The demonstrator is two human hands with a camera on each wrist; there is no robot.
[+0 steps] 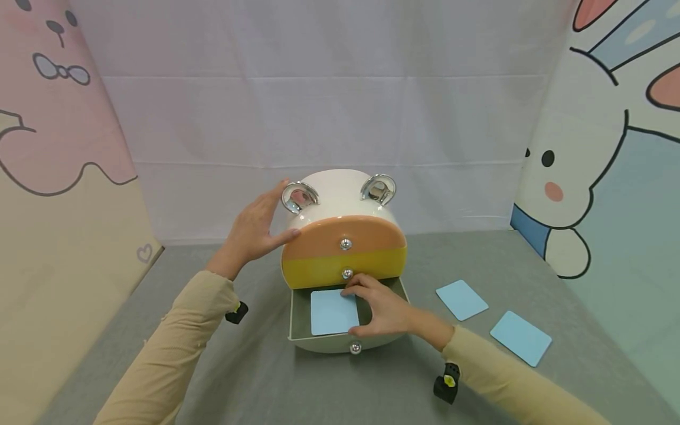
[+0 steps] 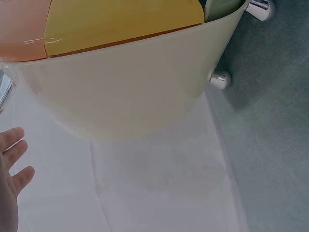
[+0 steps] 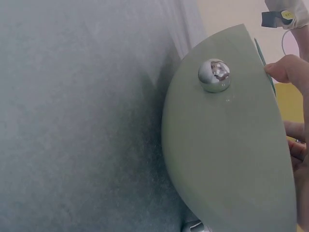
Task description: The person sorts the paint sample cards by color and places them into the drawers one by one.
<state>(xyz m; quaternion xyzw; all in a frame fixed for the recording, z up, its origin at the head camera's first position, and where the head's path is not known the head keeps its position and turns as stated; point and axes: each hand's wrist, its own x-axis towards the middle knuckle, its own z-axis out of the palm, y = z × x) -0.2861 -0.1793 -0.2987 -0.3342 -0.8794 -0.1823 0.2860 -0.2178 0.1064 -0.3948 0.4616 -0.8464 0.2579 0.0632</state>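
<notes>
A rounded white box point(image 1: 336, 195) with silver ears stands on the table, its orange drawer front point(image 1: 319, 236) above a yellow one point(image 1: 313, 271). The grey-green bottom drawer point(image 1: 321, 344) is pulled out. Inside its opening, a light blue card point(image 1: 332, 313) shows near the drawer's front rim. My right hand point(image 1: 385, 307) holds this card along its right side, thumb at the near corner and fingers at the far one. With fingers extended, my left hand point(image 1: 257, 227) rests against the box's left side by the silver ear point(image 1: 300, 196); the left wrist view shows its fingers point(image 2: 17, 150) spread.
Two more light blue cards, one nearer the box point(image 1: 461, 300) and one farther right point(image 1: 521, 338), lie on the grey table point(image 1: 239, 366). Silver knobs stick out from the drawer fronts. A white cloth point(image 1: 329, 106) hangs behind, and cartoon-printed panels flank the table.
</notes>
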